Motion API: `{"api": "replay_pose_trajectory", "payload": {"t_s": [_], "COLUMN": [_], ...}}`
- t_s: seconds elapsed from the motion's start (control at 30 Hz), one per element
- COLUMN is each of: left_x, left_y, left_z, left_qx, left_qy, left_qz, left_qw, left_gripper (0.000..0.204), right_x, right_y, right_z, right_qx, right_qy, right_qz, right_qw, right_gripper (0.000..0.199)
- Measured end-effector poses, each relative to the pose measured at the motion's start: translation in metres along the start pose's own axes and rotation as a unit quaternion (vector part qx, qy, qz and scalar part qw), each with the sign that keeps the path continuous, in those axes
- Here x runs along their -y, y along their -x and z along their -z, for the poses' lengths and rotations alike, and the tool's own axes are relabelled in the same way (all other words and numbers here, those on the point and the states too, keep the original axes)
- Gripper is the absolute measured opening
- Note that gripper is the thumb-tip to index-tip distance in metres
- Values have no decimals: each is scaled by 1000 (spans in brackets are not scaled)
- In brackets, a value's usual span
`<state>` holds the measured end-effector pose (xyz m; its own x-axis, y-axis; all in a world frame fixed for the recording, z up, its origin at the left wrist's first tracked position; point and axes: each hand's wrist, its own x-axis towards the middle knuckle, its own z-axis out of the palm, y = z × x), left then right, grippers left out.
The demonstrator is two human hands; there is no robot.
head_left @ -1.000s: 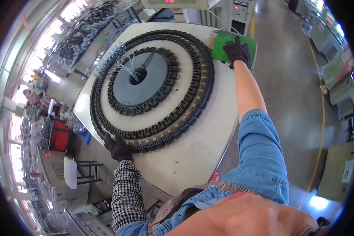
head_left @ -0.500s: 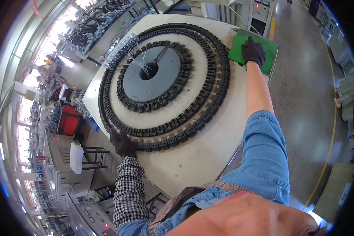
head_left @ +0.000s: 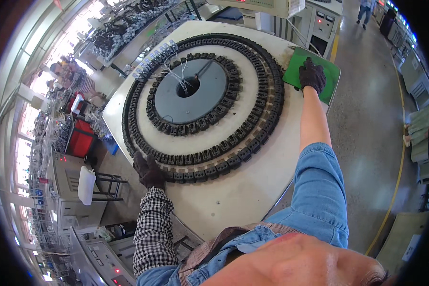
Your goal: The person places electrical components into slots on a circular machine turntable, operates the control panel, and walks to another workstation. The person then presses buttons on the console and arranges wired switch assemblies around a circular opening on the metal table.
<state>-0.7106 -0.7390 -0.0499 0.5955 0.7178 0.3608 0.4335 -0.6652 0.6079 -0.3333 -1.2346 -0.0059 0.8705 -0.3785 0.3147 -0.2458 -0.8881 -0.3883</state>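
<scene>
In front of me stands a pale table (head_left: 224, 200) with a ring of black toothed blocks (head_left: 243, 153) around a grey disc (head_left: 191, 106). My left hand (head_left: 149, 172), in a dark glove, rests on the near left part of the outer ring with its fingers apart. At the far right corner my right hand (head_left: 312, 77), gloved too, lies on a green flat panel (head_left: 295, 62) with fingers stretched out. Thin white wires (head_left: 182, 76) come out of the disc's centre hole. A row of small clear-bluish parts (head_left: 155, 59) sits on the ring's far left.
A white-topped stool (head_left: 86, 186) and a red bin (head_left: 82, 138) stand left of the table. Control cabinets (head_left: 319, 21) are behind it. Another person (head_left: 365, 12) is on the aisle at the far right; seated people (head_left: 74, 76) are at the far left.
The view has shifted a little, and more of the person in the aisle and of the people at far left shows. Both my hands keep their places on the ring and the green panel.
</scene>
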Motion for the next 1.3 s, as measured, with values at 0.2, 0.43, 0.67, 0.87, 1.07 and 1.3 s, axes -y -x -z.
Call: {"api": "replay_pose_trajectory", "payload": {"t_s": [0.2,0.43,0.67,0.87,1.07,1.3], "left_x": [0,2,-1,3,4,2], "left_y": [-1,-2,-1,-1,0,-1], "left_z": [-1,-2,-1,-2,-1,-1], "left_qx": [2,-8,-8,-13,-14,-20], "left_qy": [-3,-9,-3,-21,-32,-20], "left_qz": [11,-10,-14,-24,-18,-32], "left_qw": [1000,1000,1000,999,999,999], "left_gripper": [59,61,58,58,59,58], "right_x": [-1,-1,-5,-9,-4,-5], "right_y": [-4,-2,-4,-4,1,7], "right_z": [-5,-7,-11,-18,-8,-5], "right_qx": [18,-5,-13,-30,2,-36], "right_qy": [-2,31,57,61,21,30], "right_qz": [-26,-18,-5,18,-4,32], "right_qw": [999,999,998,998,1000,998], "right_gripper": [55,54,56,55,53,50]}}
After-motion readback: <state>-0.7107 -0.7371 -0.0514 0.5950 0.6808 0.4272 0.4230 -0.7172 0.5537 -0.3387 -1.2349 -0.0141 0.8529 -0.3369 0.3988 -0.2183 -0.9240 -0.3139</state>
